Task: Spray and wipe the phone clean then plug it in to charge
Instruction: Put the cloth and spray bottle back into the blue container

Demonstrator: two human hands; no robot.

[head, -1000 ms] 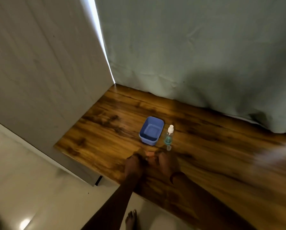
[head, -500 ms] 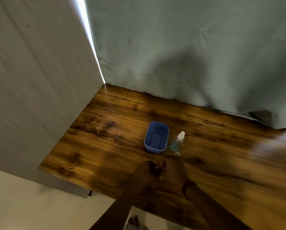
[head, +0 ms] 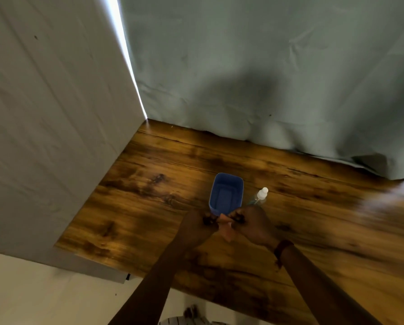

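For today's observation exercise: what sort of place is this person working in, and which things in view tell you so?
Probably a room in a home, set up as a plain work corner. A wood-grain table stands against hanging grey-green cloth, with a pale tiled floor below. A small blue tub and a spray bottle suggest household cleaning.

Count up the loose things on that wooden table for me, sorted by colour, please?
Blue: 1, the tub
Clear with white cap: 1, the spray bottle
Orange-pink: 1, the small piece pinched between left hand and right hand
Total: 3
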